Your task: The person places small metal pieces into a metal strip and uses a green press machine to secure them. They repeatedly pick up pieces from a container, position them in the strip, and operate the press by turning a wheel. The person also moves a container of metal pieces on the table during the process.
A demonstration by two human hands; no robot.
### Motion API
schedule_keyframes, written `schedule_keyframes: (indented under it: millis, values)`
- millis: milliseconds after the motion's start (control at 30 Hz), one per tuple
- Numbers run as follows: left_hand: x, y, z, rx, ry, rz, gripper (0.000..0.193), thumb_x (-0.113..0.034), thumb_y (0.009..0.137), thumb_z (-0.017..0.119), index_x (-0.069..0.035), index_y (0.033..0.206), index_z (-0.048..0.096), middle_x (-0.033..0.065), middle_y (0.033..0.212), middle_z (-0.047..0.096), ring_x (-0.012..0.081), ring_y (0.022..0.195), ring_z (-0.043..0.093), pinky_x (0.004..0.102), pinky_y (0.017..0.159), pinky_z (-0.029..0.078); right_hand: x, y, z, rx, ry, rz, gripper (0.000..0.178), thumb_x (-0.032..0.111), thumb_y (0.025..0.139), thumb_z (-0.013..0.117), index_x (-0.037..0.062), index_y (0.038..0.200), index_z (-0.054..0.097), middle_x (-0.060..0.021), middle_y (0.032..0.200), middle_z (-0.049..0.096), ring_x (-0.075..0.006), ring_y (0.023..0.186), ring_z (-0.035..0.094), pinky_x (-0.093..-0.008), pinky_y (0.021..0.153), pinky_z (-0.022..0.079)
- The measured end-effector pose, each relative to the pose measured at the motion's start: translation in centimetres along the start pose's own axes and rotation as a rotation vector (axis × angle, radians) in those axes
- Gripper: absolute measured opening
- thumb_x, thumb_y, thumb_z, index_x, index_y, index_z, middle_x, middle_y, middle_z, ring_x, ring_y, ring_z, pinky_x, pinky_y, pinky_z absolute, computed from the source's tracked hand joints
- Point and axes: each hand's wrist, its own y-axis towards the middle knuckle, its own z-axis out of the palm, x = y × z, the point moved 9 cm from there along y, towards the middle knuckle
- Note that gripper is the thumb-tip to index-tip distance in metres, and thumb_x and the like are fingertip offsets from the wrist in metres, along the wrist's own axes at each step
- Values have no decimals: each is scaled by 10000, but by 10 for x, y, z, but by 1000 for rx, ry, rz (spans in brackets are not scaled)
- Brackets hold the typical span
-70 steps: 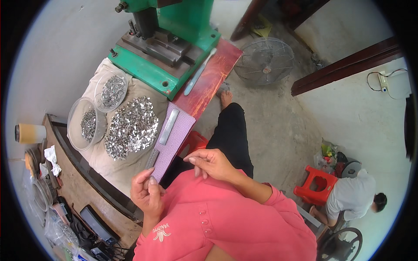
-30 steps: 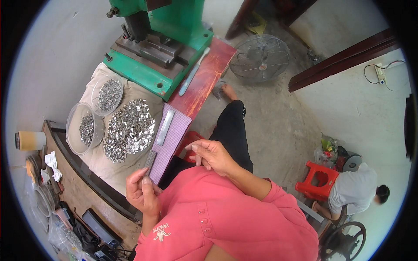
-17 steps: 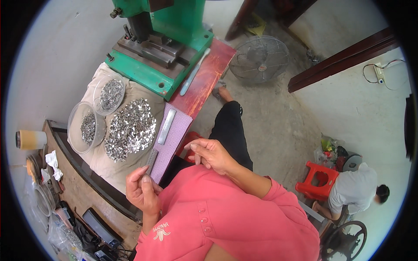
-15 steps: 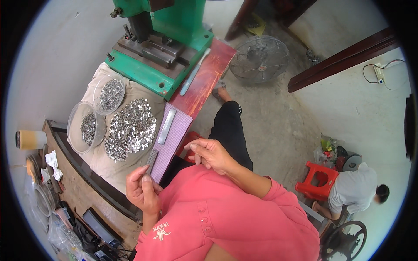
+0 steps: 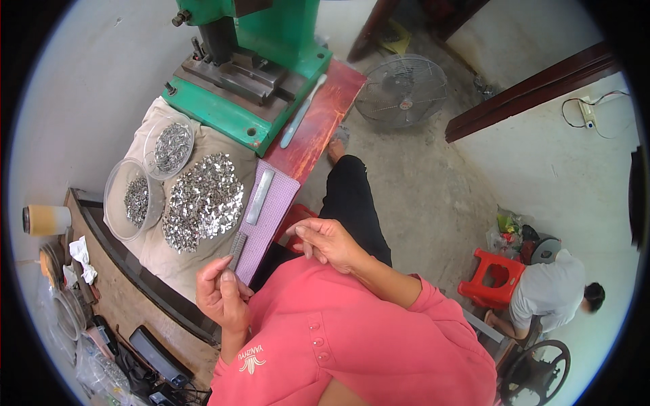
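My left hand point(image 5: 223, 295) is closed, thumb and forefinger pinched at the lower end of a narrow grey ridged strip point(image 5: 237, 245). The strip's upper part lies over a purple woven cloth point(image 5: 276, 181). My right hand point(image 5: 329, 245) hovers to the right of the cloth, its thumb and forefinger drawn together. Whatever sits between those fingertips is too small to make out. Farther up the cloth rests a flat, shiny metal bar point(image 5: 261, 197). Beside it, a heap of small shiny metal pieces point(image 5: 204, 203) spreads over a beige cloth point(image 5: 152, 250).
Two clear round tubs point(image 5: 114, 215) of metal pieces stand left of the heap. A green press point(image 5: 291, 40) is at the back, with a pale blue brush-like tool point(image 5: 302, 114) alongside. On the floor are a fan point(image 5: 402, 91) and red stool point(image 5: 489, 277); a person point(image 5: 548, 291) sits at right.
My foot and lower leg have shifted a little to the left. Both hands keep almost the same place and pose.
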Motion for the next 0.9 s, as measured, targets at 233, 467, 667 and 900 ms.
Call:
schedule_keyframes:
  millis: [233,467,667,900]
  values:
    - [0,-1,-2,-22,9,1,198,-48,984,487,36,1143,568,8,573,476,51,426,384,207,409,256,9,0,7,-19,-5,31,294,249,1042,518,12,1120,673,16,562,517,-38,452,408,-270,842,525]
    - [0,1,1,-12,-1,2,198,-51,983,491,33,1145,569,8,577,478,51,426,383,204,409,259,1,1,-3,14,7,-47,289,276,1027,549,44,1127,688,11,704,602,-15,570,520,-166,439,351]
    - [1,1,2,-20,20,-8,199,-50,982,488,30,1145,569,7,576,476,50,424,381,206,404,252,4,-1,-1,10,27,-47,302,297,1026,551,43,1120,686,22,666,584,-20,563,518,-168,442,349]
    - [1,3,7,10,0,1,194,-51,982,486,31,1138,568,8,575,475,51,422,383,205,405,253,8,-6,-4,-48,29,18,297,266,1040,526,22,1116,677,25,553,496,-38,450,390,-275,858,520]
